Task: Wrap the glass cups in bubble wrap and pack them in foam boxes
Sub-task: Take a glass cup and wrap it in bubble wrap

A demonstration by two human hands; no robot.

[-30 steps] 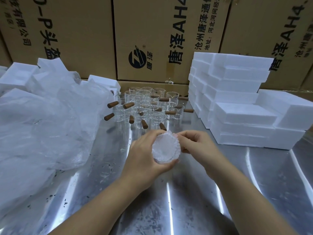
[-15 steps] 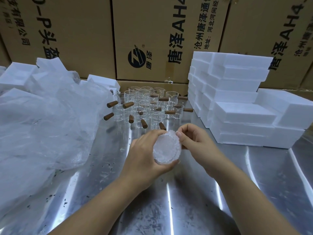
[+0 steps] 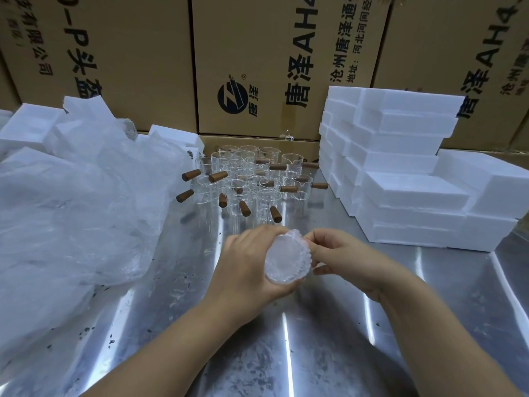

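Observation:
A glass cup wrapped in bubble wrap (image 3: 287, 257) lies in my left hand (image 3: 246, 265), whose fingers curl round it, its round end facing me above the steel table. My right hand (image 3: 340, 256) pinches the wrap's edge at the cup's right side. Behind them stands a cluster of several bare glass cups (image 3: 252, 181) with brown wooden handles. White foam boxes (image 3: 400, 179) are stacked at the right.
A big heap of clear bubble wrap and plastic (image 3: 71, 213) covers the left of the steel table (image 3: 286, 353), with more foam pieces (image 3: 25, 130) behind it. Cardboard cartons (image 3: 257, 61) wall off the back.
The wrapped cup has turned slightly in my left hand and sits a little lower. My right hand's fingers shifted from the top edge to the wrap's right side.

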